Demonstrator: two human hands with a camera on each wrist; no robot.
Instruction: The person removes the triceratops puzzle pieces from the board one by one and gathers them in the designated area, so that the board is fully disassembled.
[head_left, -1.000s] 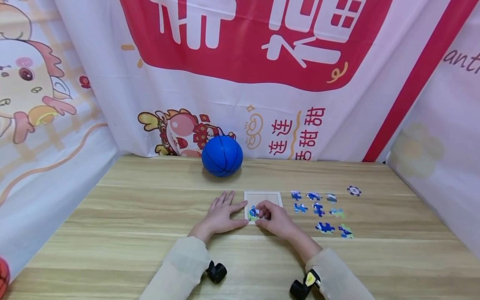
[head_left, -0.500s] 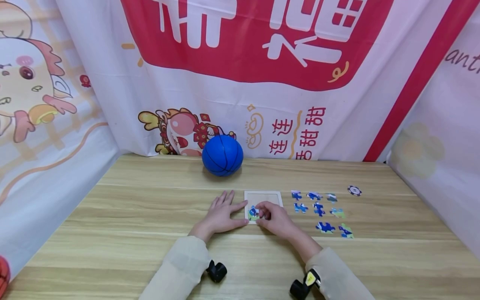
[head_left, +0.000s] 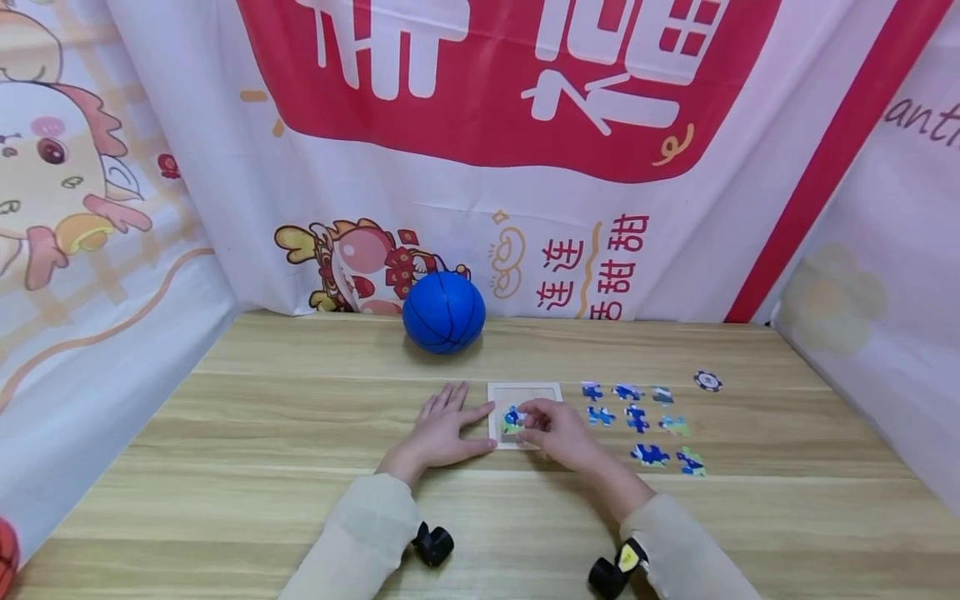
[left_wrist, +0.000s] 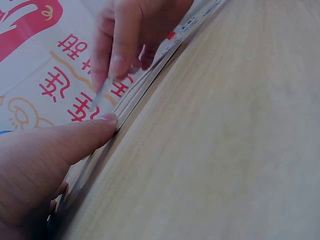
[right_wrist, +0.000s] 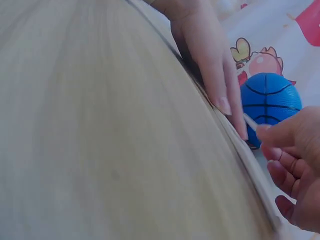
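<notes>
My right hand (head_left: 558,433) pinches a blue-and-green jigsaw puzzle piece (head_left: 513,419) between thumb and fingertips, over the lower left part of a square puzzle tray (head_left: 492,427) with a white border. In the left wrist view the piece (left_wrist: 96,100) is tilted and stands clear of the tray. My left hand (head_left: 442,433) lies on the table left of the tray, fingers spread, its thumb and forefinger touching the tray's left border. From the right wrist, the piece shows only as a thin pale edge (right_wrist: 250,121).
Several loose puzzle pieces (head_left: 637,418) lie in rows right of the tray. Behind them is a round blue-and-white chip (head_left: 708,381). A blue ball (head_left: 445,312) sits at the table's back, against the printed curtain. Part of an orange ball (head_left: 6,554) shows at the left edge.
The right hand has lifted the puzzle piece off the tray's lower left corner and shifted it slightly right. The left hand has stayed in place.
</notes>
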